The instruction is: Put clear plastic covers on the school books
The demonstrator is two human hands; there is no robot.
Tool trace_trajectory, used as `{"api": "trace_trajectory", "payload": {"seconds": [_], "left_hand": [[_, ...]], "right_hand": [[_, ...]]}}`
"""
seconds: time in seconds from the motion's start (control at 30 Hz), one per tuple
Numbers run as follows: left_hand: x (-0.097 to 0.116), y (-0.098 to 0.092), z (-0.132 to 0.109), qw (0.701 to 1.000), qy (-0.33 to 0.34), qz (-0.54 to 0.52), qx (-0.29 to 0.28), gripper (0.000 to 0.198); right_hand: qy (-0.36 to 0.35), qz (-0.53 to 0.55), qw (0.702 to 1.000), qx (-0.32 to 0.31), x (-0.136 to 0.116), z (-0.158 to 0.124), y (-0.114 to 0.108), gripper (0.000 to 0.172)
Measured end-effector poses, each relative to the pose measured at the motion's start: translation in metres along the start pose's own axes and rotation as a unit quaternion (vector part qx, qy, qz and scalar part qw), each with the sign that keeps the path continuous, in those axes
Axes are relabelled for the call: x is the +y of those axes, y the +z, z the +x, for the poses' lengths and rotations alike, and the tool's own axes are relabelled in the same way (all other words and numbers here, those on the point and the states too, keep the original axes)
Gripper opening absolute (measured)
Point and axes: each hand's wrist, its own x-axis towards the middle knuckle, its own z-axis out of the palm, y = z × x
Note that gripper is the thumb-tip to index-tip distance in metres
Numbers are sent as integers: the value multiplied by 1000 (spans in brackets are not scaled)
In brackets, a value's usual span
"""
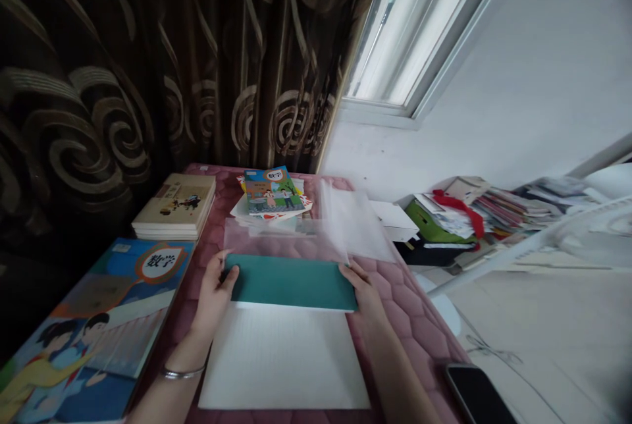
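Observation:
A notebook (286,358) lies in front of me with a pale, faintly lined page facing up. Its green cover (293,282) stands raised at the far side, with a thin white edge below it. My left hand (217,286) pinches the cover's left edge, thumb on the front. On the opposite edge, my right hand (363,286) grips in the same way. Fingers behind the cover are partly hidden. Just beyond it, a clear plastic sheet (276,233) spreads over the quilted surface; whether it is attached to the cover I cannot tell.
The pink quilted surface (395,292) carries a large blue textbook (113,338), a stack of beige books (175,207), a smaller textbook pile (274,193) and clear plastic sleeves (355,220). A phone (476,394) lies at the right edge. Papers (513,210) are heaped by the wall.

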Motion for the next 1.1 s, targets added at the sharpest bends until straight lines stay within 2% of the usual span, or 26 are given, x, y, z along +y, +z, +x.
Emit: {"api": "trace_trajectory", "payload": {"seconds": [0.13, 0.3, 0.57, 0.8, 1.1], "left_hand": [[0, -2, 0, 1000, -17, -6, -7, 40], [7, -5, 2, 998, -31, -45, -37, 41], [8, -7, 2, 997, -58, -39, -24, 42], [10, -5, 1, 998, -43, -43, -20, 41], [21, -4, -3, 997, -52, -49, -18, 37]], "right_hand": [[-14, -4, 1000, -17, -7, -6, 4, 35], [-64, -51, 995, -60, -13, -13, 6, 33], [-101, -106, 989, 18, -3, -9, 0, 33], [-100, -115, 988, 20, 2, -2, -5, 30], [-98, -113, 987, 59, 9, 3, -15, 35]]}}
